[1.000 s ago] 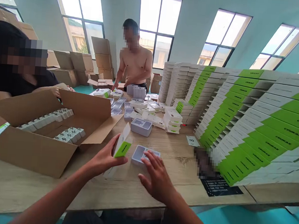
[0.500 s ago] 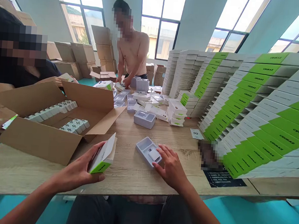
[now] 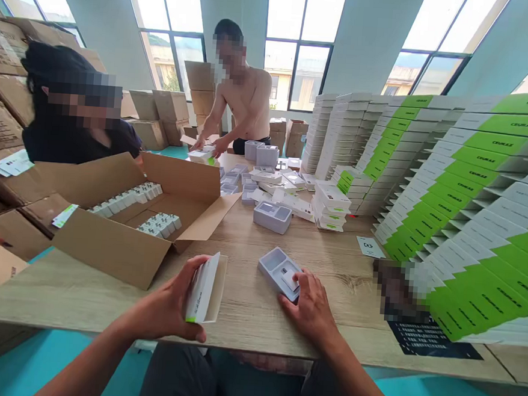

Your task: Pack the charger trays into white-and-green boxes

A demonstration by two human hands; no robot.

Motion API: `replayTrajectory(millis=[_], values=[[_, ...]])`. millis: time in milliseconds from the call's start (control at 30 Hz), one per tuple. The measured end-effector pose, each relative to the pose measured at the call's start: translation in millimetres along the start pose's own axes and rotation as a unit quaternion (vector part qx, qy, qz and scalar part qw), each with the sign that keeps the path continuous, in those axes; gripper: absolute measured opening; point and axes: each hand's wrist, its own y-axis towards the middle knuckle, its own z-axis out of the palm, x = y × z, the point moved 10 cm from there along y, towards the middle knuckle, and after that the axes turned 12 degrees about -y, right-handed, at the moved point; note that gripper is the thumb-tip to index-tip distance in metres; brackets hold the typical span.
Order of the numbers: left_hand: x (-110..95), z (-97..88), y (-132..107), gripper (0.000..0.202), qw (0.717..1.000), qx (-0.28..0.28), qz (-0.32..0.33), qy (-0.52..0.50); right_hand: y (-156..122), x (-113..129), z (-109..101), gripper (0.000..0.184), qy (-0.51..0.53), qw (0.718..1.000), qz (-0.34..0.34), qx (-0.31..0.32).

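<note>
Left hand (image 3: 172, 306) grips an open-ended white box (image 3: 200, 290) between thumb and fingers; right hand (image 3: 314, 305) curls at the near right end of a grey tray (image 3: 272, 258) on the table (image 3: 242, 308) (firm hold or light touch, can't tell). Looks partway: white piece (image 3: 288, 278) sits in tray; tray outside box, box unclosed. Open carton (image 3: 111, 250) crowds the left, stacked boxes (image 3: 467, 194) the right; farther, a second tray (image 3: 271, 218), then a co-worker (image 3: 252, 104).

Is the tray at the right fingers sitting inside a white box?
No: the tray lies on the table at the right fingers, while the left fingers hold a box apart.
</note>
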Motion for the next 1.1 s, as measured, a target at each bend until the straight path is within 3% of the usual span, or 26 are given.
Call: replayTrajectory(millis=[100,233,333,433,533,600,733,867,967,1100], values=[[-1.2,0.9,2.7,0.12,0.999,0.026,0.01,-0.036,-6.8,2.3,1.3,0.043,-0.019,1.0,-0.012,0.003],[1.0,5.8,4.6,0.119,0.997,0.071,0.009,0.004,-27.4,21.5,-20.3,0.049,-0.027,0.997,-0.06,0.033],[7.8,10.1,4.8,0.122,0.994,0.106,-0.003,0.008,-24.3,32.3,-38.5,0.05,-0.005,0.993,-0.088,0.083],[11.5,15.4,6.7,0.124,0.99,0.14,-0.021,-0.015,1.7,37.4,-36.6,0.079,0.008,0.98,-0.131,0.152],[0.7,23.8,9.8,0.127,0.98,0.177,-0.018,-0.092,21.4,56.5,-8.6,0.109,0.08,0.938,-0.221,0.256],[-8.3,29.1,10.4,0.126,0.97,0.2,-0.015,-0.134,28.5,72.7,7.1,0.105,0.125,0.914,-0.267,0.279],[-13.5,30.0,5.9,0.122,0.965,0.223,-0.007,-0.138,33.3,90.5,14.2,0.073,0.184,0.914,-0.281,0.228],[-7.9,16.6,1.6,0.119,0.978,0.197,0.007,-0.074,19.3,79.3,-16.0,0.059,0.214,0.922,-0.253,0.202],[-7.2,11.2,2.9,0.117,0.984,0.18,0.005,-0.01,5.8,65.7,-61.1,0.061,0.228,0.923,-0.234,0.206],[-17.4,21.9,8.7,0.11,0.98,0.188,0.016,0.058,2.3,60.1,-118.6,0.064,0.22,0.936,-0.211,0.179]])
